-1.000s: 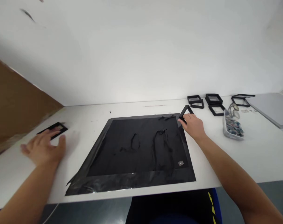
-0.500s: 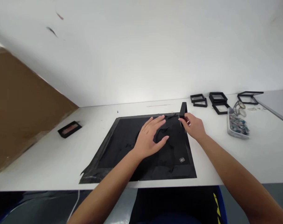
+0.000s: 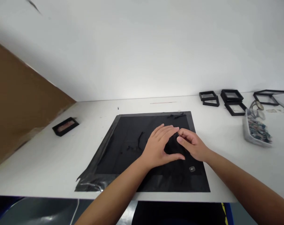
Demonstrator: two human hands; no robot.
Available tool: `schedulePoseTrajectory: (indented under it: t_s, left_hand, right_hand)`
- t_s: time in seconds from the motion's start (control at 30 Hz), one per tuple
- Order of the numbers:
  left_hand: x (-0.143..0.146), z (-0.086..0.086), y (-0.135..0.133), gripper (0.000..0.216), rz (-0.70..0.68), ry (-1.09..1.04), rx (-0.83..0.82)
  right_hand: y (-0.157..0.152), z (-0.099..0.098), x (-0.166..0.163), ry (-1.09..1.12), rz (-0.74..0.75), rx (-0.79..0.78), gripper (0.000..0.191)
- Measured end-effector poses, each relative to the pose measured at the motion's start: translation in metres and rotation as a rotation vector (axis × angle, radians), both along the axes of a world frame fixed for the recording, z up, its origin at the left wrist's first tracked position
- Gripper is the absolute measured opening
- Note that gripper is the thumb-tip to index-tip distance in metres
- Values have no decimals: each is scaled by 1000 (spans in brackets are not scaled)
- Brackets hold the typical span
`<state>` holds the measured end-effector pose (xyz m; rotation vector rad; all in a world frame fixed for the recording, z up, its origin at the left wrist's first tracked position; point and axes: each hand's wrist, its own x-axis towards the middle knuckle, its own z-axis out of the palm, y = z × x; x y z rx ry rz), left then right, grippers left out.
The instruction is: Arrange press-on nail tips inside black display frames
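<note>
My right hand [image 3: 194, 145] is closed in a pinch on a small black frame [image 3: 174, 144] over the right part of a black mat [image 3: 123, 168]. Against the dark mat the frame's outline is hard to make out. My left hand [image 3: 160, 147] lies beside it, fingers stretched out and thumb spread, curving about the frame's near side; whether it touches the frame I cannot tell. Close to the mat's right front corner is a small clear packet [image 3: 192, 169] with a silvery piece inside. Thin black strips [image 3: 140, 140] lie on the mat.
Several black frames [image 3: 233, 95] lie at the back right, one propped open [image 3: 267, 98]. A clear plastic tub [image 3: 257, 142] holds small packets, with a roll of tape [image 3: 257, 106] behind it. Far left is a black frame with a pinkish insert [image 3: 65, 126], near brown cardboard [image 3: 20, 103].
My right hand has brought the black frame from the mat's back right edge toward me, over the mat. My left hand has shifted right, close to it. The view has moved slightly.
</note>
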<state>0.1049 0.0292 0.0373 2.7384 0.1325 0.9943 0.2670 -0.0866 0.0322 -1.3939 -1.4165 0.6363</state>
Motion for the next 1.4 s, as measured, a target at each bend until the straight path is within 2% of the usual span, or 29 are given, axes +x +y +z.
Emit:
schedulePoseTrajectory:
  t_s: [0.13,0.23,0.33,0.47,0.63,0.77,0.9,1.17,1.4]
  left_hand:
    - [-1,1,-5,59,60,12,-236]
    - [0,-3,-8,41,130,1,-337]
    - [2,-7,-10,39,164,-36,-387]
    - [5,-11,-12,37,148,-117,-406]
    - [5,-14,-12,38,75,-203,-379]
    - [5,-14,-6,39,10,-237,-309]
    - [4,-10,3,34,18,-300,-255]
    - [8,-12,2,34,-39,-304,-172]
    - [8,-14,6,32,-47,-277,-168]
  right_hand:
    - [-1,-1,2,-85,1,-60,45]
    - [-4,1,12,-240,-160,-86,41]
    - [-1,6,39,-431,-474,-97,33]
    - [17,11,100,-606,-842,-201,36]
    - [53,9,169,-794,-1102,-385,45]
    - [69,4,208,-779,-1273,-583,44]
    - [67,-2,241,-707,-1369,-731,40]
    - [51,-2,281,-731,-1554,-779,40]
    - [44,-11,291,-727,-1460,-914,39]
